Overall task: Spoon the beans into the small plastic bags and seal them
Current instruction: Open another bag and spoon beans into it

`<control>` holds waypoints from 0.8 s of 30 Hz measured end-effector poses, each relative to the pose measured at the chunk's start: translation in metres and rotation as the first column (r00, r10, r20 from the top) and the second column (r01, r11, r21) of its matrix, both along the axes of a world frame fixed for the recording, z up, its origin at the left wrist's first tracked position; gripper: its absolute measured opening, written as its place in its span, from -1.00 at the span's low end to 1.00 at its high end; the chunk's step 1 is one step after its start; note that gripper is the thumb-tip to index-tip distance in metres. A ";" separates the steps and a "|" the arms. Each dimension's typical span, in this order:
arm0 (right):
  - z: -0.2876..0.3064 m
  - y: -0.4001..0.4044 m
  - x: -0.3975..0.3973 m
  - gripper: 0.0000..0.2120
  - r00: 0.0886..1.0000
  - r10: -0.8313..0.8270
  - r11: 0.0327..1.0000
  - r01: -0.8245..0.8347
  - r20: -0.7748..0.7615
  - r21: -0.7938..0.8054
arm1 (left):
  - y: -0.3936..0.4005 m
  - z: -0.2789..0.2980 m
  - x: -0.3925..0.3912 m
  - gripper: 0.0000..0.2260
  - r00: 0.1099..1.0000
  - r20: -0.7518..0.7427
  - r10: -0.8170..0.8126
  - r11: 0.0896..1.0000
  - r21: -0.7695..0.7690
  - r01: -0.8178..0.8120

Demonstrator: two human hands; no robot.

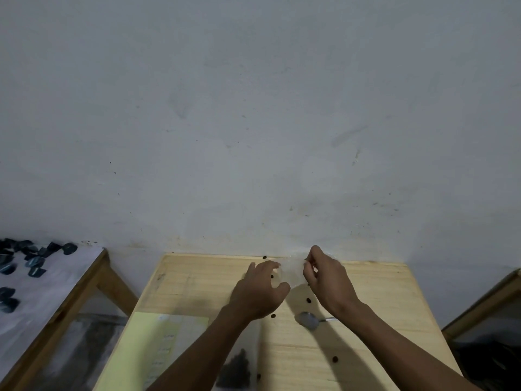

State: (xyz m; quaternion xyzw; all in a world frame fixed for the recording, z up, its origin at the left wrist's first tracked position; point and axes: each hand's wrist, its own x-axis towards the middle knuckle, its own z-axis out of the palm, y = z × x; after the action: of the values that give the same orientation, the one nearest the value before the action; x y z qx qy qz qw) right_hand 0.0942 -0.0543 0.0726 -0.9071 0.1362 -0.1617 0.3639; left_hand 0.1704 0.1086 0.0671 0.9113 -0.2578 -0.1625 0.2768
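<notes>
In the head view, both hands reach forward to the far edge of a pale wooden counter [366, 306], close against a grey wall [253, 108]. Between them is a small clear plastic bag [291, 270], hard to make out against the wood. The right hand [328, 277] has its fingers curled and pinches the bag's right edge at the fingertips. The left hand [260, 292] lies palm down with its fingers spread and fairly straight, the fingertips touching the bag's left side; whether any finger grips it cannot be told.

Loose dark beans [308, 300] are scattered on the counter around the hands: one just beyond the left fingertips at the counter's far edge, one under the bag area, one between the two wrists, one just nearer than the left wrist, and others nearer still below the forearms. A metal spoon [308, 320] lies on the counter just nearer than the right wrist, its handle running under the right forearm. Under the left forearm lie a yellow sheet of paper [135, 348] and, to the right of it, a clear bag holding a dark heap of beans [236, 368].

Far to the left of the left hand stands another table [56, 292], with many small dark filled bags [33, 262] lying on its light top.
</notes>
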 end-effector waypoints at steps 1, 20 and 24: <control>0.001 0.002 -0.001 -0.83 1.000 -0.017 1.000 0.018 0.024 -0.020 | -0.001 0.001 0.000 -0.55 1.000 0.008 -0.017 1.000 0.013 0.016; 0.021 -0.003 0.005 -0.85 0.991 -0.096 0.676 0.137 -0.098 0.724 | 0.008 -0.021 0.003 -0.16 0.875 0.465 -0.135 0.984 -0.042 0.174; 0.018 -0.011 0.005 -0.86 0.988 -0.100 0.602 0.157 -0.122 0.783 | 0.000 -0.025 -0.003 -0.35 0.886 0.458 -0.067 0.980 -0.139 0.145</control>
State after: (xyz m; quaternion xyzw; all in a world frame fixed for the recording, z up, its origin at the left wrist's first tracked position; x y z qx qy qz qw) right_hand 0.0994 -0.0650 0.0908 -0.6464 0.2701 -0.0811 0.7090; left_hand 0.1676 0.1086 0.0419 0.8817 -0.3773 0.0609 0.2766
